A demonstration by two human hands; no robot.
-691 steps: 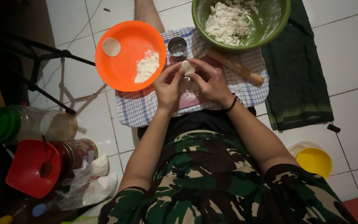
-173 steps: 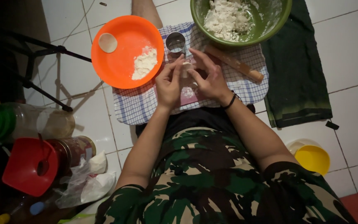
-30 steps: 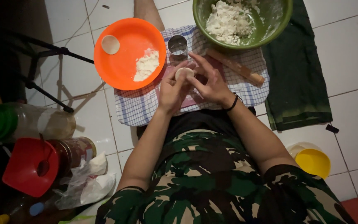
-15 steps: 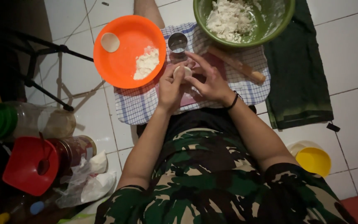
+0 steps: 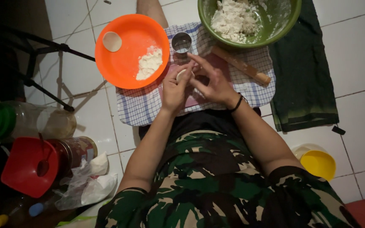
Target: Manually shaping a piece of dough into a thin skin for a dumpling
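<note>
From the head view, a white tiled floor (image 5: 360, 55) carries a blue-checked cloth (image 5: 140, 105) with a dark green towel (image 5: 303, 71) to its right. On the far left of the cloth an orange plate (image 5: 123, 63) holds a heap of flour (image 5: 149, 63) and one pale dough disc (image 5: 112, 41); a green bowl (image 5: 286, 25) at far right holds crumbly dough, a metal ring cutter (image 5: 181, 42) and a wooden rolling pin (image 5: 241, 65) lying between. Over the cloth's middle, the left hand (image 5: 173, 89) pinches a small dough piece (image 5: 181, 74); the right hand (image 5: 214, 84) touches it with half-curled fingers.
</note>
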